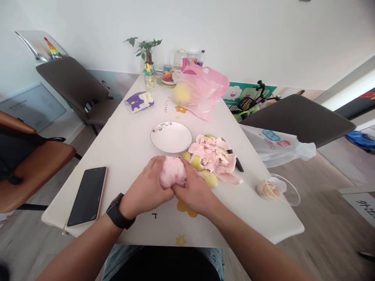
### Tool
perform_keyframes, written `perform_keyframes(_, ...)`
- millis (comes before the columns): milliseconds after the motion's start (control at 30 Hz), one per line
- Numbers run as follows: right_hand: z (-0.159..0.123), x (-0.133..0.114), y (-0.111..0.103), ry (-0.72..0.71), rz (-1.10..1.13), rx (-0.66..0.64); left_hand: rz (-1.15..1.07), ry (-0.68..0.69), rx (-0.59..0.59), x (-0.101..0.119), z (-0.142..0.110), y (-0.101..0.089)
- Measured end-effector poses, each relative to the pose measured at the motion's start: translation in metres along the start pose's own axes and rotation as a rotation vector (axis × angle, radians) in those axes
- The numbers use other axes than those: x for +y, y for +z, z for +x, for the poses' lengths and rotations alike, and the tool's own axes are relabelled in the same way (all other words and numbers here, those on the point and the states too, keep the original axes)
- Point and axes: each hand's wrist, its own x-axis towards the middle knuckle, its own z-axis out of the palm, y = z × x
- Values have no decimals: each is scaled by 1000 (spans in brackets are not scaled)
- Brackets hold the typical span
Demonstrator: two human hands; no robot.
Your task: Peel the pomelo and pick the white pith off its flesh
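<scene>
On our long, white, smooth-topped bench [125, 144] sits a round, white, glazed plate [171, 138]. Nearer us, our left hand [148, 185] and right hand [195, 191] form a two-sided grip, curled around a peeled, pale-pink, rounded fruit [172, 171]. We judge it heavyish, soft, easily torn; cradle both sides.

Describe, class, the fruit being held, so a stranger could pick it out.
At the near end of the white table, the left hand and right hand meet. Clasped between them is a rounded, pale pink fruit. Unlike the torn peel heaped to its right, it is one compact piece with no rind showing.
</scene>
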Motion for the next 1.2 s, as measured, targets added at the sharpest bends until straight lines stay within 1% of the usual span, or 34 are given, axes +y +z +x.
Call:
perform_keyframes(100,0,1,8,-51,14,89,3,-11,26,0,1,1)
perform_keyframes(167,1,3,13,-59,14,141,11,-13,36,1,1,1)
perform_keyframes(233,3,6,16,-70,31,163,25,-21,43,1,0,1)
perform_keyframes(300,5,8,16,-95,61,157,40,-37,46,1,0,1)
perform_keyframes(400,10,11,15,-121,91,121,47,-56,49,0,-1,1)
perform_keyframes(500,13,16,11,-113,116,90,23,-71,42,-3,1,-2)
perform_keyframes(567,14,19,6,-89,195,23,-10,-116,47,-7,4,-6)
perform_keyframes(633,15,21,1,-56,337,-67,-65,-213,58,-13,7,-11)
perform_keyframes(700,14,21,-5,-39,452,-144,-165,-370,19,-20,9,-17)
perform_keyframes(733,14,19,-6,-33,476,-166,-202,-424,19,-23,9,-19)
perform_keyframes(800,12,14,-9,-17,454,-192,-228,-473,12,-27,10,-23)
perform_keyframes(900,9,6,-10,6,386,-195,-197,-474,-32,-26,11,-28)
perform_keyframes(1033,7,1,-17,25,323,-219,-158,-414,-126,-17,15,-34)
perform_keyframes(1200,9,-2,-30,132,166,-280,-44,-415,-141,-3,17,-35)
